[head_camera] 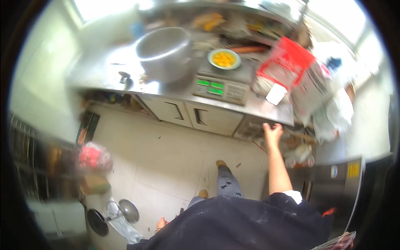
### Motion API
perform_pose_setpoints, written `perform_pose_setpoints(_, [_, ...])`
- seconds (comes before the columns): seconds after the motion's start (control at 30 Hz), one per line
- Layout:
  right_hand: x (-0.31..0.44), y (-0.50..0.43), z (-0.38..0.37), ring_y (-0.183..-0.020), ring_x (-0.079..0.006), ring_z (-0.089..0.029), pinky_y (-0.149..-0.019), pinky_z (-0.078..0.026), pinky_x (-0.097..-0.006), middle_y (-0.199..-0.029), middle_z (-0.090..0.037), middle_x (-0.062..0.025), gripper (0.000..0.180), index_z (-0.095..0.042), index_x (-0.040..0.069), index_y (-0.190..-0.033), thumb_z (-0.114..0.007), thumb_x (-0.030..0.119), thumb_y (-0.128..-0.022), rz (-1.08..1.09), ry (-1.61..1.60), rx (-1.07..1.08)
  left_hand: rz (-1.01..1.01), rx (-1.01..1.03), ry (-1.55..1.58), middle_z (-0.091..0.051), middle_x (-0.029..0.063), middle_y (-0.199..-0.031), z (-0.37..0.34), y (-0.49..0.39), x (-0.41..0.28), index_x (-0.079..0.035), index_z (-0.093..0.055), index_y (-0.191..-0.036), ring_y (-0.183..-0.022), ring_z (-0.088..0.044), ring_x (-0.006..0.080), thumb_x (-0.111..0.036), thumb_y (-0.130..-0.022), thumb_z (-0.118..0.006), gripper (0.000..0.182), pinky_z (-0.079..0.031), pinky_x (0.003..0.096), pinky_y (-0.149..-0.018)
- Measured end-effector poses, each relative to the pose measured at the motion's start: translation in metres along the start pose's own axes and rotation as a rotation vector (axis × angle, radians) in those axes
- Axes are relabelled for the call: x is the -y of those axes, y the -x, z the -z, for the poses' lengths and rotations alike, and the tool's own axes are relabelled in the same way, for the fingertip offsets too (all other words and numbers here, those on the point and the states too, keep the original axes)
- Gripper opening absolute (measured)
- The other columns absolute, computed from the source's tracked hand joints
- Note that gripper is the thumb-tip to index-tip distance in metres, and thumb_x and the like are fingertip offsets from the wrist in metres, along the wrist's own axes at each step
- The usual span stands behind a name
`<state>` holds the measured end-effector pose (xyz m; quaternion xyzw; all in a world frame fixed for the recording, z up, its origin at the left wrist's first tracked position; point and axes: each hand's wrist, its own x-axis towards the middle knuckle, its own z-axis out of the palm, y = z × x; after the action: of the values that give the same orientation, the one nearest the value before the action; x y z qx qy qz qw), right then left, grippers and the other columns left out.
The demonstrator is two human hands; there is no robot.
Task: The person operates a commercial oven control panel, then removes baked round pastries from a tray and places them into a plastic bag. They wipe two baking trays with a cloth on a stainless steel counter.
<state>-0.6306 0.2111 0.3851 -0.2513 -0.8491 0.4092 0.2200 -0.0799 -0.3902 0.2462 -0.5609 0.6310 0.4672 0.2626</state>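
Note:
My right hand [273,131] reaches forward below the front edge of the steel counter [265,112], its fingers apart and nothing seen in them. My left hand [161,223] is low beside my dark top and partly hidden by it; something small and dark shows near it, and whether it is held is unclear. On the counter, a bowl of yellow pieces [224,59] sits on the platform of a digital scale [220,89] with lit green displays. To its left stands a large metal pot [165,56]. A red and clear plastic bag [287,65] lies to the right, with a white card [276,93] against it.
Cabinet doors [215,120] line the counter's front. White plastic bags [332,115] hang or lie at the right, above a dark appliance [331,184]. On the left are a bag with red contents [93,156], a cardboard box [95,184] and a round metal lid or pan [128,210].

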Motion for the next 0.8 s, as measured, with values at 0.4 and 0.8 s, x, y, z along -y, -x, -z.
perform_pose_setpoints(0.4, [-0.047,-0.243,-0.127,-0.121,-0.0457,-0.053,-0.103,-0.048,-0.0537,-0.133,-0.049,-0.0297,0.110,-0.056,-0.003,-0.125,-0.094,0.066,-0.047,-0.126,0.385,-0.527,0.041,-0.071,0.325,-0.065,0.0042,-0.065,-0.181,0.126,-0.098,-0.008,-0.080,-0.090,-0.057,-0.055,0.0134,-0.066,-0.101,-0.038,0.073,-0.044,0.0320,-0.055])
perform_pose_setpoints(0.8, [-0.031,-0.233,-0.124,-0.110,-0.0507,-0.058,-0.087,-0.056,-0.0574,-0.118,-0.053,-0.0318,0.098,-0.052,-0.004,-0.126,-0.091,0.053,-0.058,-0.290,0.355,-0.490,0.394,-0.162,0.605,-0.071,0.0106,-0.075,-0.232,0.148,-0.013,-0.001,-0.078,-0.093,-0.069,-0.066,0.0230,-0.061,-0.104,-0.035,0.074,-0.053,0.0375,-0.067])
